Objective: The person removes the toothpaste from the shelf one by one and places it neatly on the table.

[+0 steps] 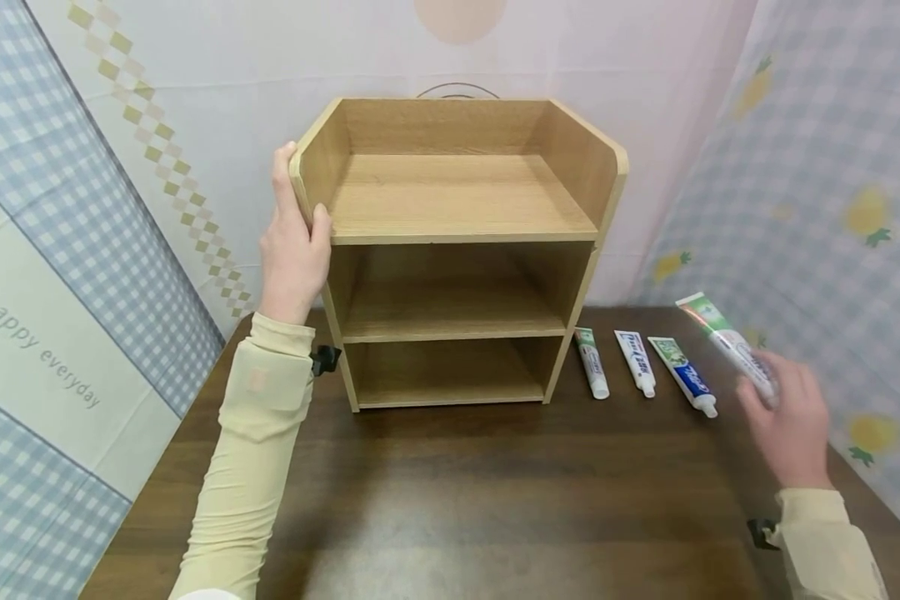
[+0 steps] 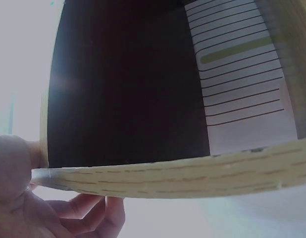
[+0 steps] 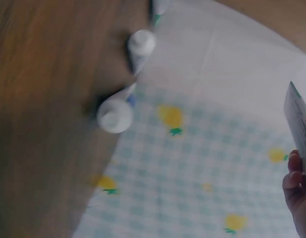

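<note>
A light wooden shelf unit with an open top and two compartments stands upright on the table. My left hand grips the upper edge of its left side panel, thumb on the inner side and fingers outside; the left wrist view shows fingers beyond the panel edge. On the right, my right hand holds a green-and-white toothpaste tube by its cap end, raised above the table. In the right wrist view, the held tube shows only partly at the edge.
Right of the shelf unit, three toothpaste tubes lie in a row: a slim green-and-white tube, a white-and-blue tube and a green-and-blue tube. Checked cloth with pineapples hangs along the right edge of the dark wooden table.
</note>
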Demonstrator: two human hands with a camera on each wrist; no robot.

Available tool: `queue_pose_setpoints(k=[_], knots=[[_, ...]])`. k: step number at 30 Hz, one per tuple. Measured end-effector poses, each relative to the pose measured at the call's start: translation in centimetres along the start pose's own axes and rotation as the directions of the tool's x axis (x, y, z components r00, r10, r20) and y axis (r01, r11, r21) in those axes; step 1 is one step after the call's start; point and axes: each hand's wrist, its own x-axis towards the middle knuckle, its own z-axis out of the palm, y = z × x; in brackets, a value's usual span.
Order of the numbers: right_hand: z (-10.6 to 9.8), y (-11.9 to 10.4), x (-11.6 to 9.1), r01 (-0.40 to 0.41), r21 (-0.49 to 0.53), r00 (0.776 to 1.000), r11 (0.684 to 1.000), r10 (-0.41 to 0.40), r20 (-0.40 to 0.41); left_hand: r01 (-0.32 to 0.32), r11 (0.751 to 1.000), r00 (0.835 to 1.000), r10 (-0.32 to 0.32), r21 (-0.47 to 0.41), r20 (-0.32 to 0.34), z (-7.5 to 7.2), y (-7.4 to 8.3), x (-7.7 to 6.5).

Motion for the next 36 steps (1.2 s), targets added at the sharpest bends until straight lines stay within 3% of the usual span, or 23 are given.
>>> queue_pose_setpoints(k=[5, 10, 16, 22, 28, 32, 36], knots=[[0.1, 1.7, -0.6, -0.14, -0.039, 0.987, 0.989, 0.143, 0.08, 0.004, 1.0, 1.0, -0.004, 0.008, 0.009, 0.2, 0.1, 0.1], [0.2, 3.9, -1.4, -0.286, -0.1, 0.933, 0.953, 0.301, 0.197, -0.004, 1.0, 1.0, 0.004, 0.001, 0.021, 0.2, 0.2, 0.3], [-0.1, 6.2, -1.3, -0.271, -0.213, 0.868, 0.939, 0.333, 0.367, 0.012, 1.0, 1.0, -0.012, -0.001, 0.023, 0.1, 0.0, 0.2], [0.0, 7.8, -1.7, -0.264, -0.29, 0.801, 0.92, 0.376, 0.466, 0.006, 1.0, 1.0, -0.006, 0.005, 0.026, 0.1, 0.0, 0.2], [0.3, 8.2, -1.9, -0.192, -0.352, 0.708, 0.916, 0.377, 0.597, 0.024, 1.0, 0.999, -0.024, 0.002, 0.022, -0.1, -0.1, 0.1], [0.6, 8.4, -1.6, -0.215, -0.361, 0.621, 0.908, 0.412, 0.667, 0.008, 1.0, 1.0, -0.008, 0.006, 0.012, -0.1, -0.1, 0.1], [0.7, 8.8, -1.4, -0.236, -0.363, 0.552, 0.901, 0.432, 0.713, -0.008, 1.0, 1.0, 0.008, 0.01, 0.01, -0.1, -0.1, 0.1]])
